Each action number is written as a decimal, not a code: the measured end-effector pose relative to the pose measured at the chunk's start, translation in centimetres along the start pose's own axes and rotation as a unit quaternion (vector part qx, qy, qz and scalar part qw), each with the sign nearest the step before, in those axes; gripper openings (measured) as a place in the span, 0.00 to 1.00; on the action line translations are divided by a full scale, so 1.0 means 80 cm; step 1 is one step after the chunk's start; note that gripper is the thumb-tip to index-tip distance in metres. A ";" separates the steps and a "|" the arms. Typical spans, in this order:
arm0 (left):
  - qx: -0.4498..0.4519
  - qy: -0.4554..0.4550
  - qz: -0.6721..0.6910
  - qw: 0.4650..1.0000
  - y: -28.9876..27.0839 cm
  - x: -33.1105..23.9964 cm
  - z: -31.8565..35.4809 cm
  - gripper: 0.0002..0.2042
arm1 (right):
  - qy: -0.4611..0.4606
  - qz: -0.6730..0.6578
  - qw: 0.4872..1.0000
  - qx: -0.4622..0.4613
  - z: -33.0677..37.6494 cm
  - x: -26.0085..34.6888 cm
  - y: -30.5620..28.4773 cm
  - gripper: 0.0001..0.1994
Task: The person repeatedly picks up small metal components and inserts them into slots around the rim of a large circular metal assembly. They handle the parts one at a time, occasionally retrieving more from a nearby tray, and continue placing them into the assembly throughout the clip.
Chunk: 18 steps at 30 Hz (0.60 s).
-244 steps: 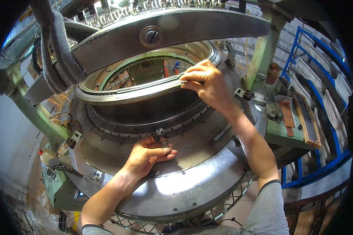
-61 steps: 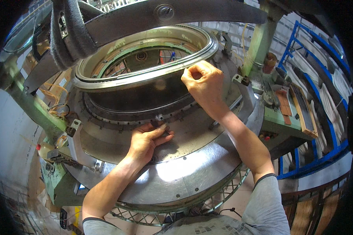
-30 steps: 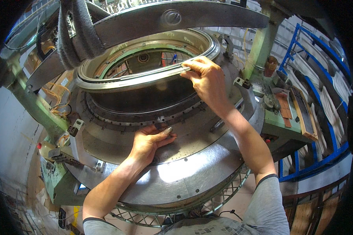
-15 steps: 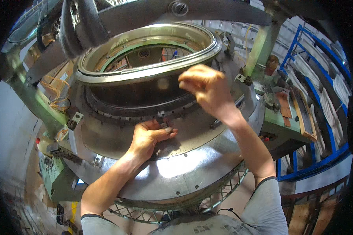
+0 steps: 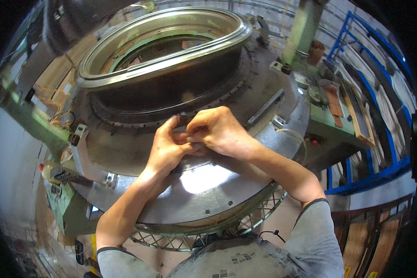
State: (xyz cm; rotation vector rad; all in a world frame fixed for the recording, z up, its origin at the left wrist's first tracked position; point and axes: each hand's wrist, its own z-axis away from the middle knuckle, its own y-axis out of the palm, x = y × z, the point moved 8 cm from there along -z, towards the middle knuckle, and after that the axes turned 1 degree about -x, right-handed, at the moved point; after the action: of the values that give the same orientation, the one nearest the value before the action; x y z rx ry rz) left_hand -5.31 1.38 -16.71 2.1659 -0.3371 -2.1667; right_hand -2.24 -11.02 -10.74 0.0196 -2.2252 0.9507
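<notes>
Apparently, in the head view, the only one here, both hands meet near the centre of the frame. The left hand (image 5: 167, 150) has its fingers bent, with the thumb toward the other hand. The right hand (image 5: 220, 132) has curled fingers, and their tips come together against the left fingers. What is between them is covered, so I cannot tell if they grip something.

One small dark metal piece (image 5: 183, 119) shows just above the fingertips; if a finger touches it, I cannot tell. I would judge it light, stiff and not fragile, but perhaps slippery if there is oil. It is best to take it by its two sides, between thumb and first finger.

Counting the rest, I see one large metal ring (image 5: 171, 66) in the upper centre, surely heavy and rigid, and one wide metal plate (image 5: 167, 211) under the hands. Two green posts (image 5: 37, 118) stand, one at left and one at upper right. There is one bottle (image 5: 47, 171) with a red cap at the left, one blue rack (image 5: 370, 177) and one wooden frame (image 5: 366, 125) at the right.
</notes>
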 end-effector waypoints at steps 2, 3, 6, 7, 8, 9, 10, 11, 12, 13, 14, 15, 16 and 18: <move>-0.026 0.023 -0.064 0.997 -0.002 -0.005 0.001 0.45 | 0.008 0.020 1.000 -0.003 0.000 -0.003 0.010 0.07; -0.036 0.050 -0.114 0.992 -0.002 -0.013 -0.002 0.43 | 0.006 0.030 1.000 -0.007 0.001 -0.002 0.013 0.07; -0.034 0.040 -0.130 0.990 0.006 -0.012 -0.002 0.20 | -0.001 0.024 0.994 -0.103 0.022 0.012 -0.008 0.07; -0.015 0.055 -0.131 0.990 0.011 -0.017 -0.001 0.15 | -0.070 -0.059 0.982 -0.166 0.044 0.026 -0.032 0.07; -0.021 0.029 -0.068 0.997 0.011 -0.011 0.000 0.12 | -0.093 -0.033 0.961 -0.259 0.078 0.029 -0.065 0.06; -0.028 0.016 -0.059 0.998 0.007 -0.010 0.001 0.11 | -0.084 0.005 0.947 -0.311 0.117 0.023 -0.090 0.06; -0.019 0.025 -0.043 0.999 0.008 -0.011 0.000 0.11 | -0.036 0.000 0.939 -0.342 0.172 0.004 -0.127 0.06; -0.019 0.020 -0.019 0.999 0.006 -0.009 0.000 0.11 | 0.006 0.115 0.868 -0.483 0.236 -0.009 -0.164 0.05; -0.020 0.023 -0.024 0.999 0.003 -0.008 0.001 0.11 | 0.086 0.028 0.790 -0.606 0.301 -0.054 -0.186 0.06; -0.020 0.022 -0.021 0.999 0.000 -0.007 -0.001 0.11 | 0.092 0.028 0.715 -0.692 0.362 -0.090 -0.207 0.07; -0.016 0.018 -0.011 1.000 0.000 -0.004 -0.001 0.11 | 0.131 0.036 0.654 -0.744 0.419 -0.138 -0.226 0.10; -0.017 0.012 -0.021 1.000 -0.001 -0.001 -0.001 0.11 | 0.222 0.030 0.596 -0.771 0.471 -0.195 -0.236 0.14; -0.015 0.010 -0.020 1.000 0.000 0.000 -0.001 0.10 | 0.341 0.010 0.556 -0.758 0.513 -0.259 -0.235 0.19; -0.016 0.009 -0.021 1.000 0.003 0.000 -0.003 0.11 | 0.459 0.105 0.561 -0.681 0.557 -0.355 -0.231 0.19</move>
State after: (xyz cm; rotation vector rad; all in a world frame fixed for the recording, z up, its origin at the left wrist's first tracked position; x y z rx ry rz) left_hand -5.11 1.17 -16.64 2.1939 -0.2576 -2.1566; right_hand -2.69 -59.89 -37.99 -1.1662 -1.3481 -0.7988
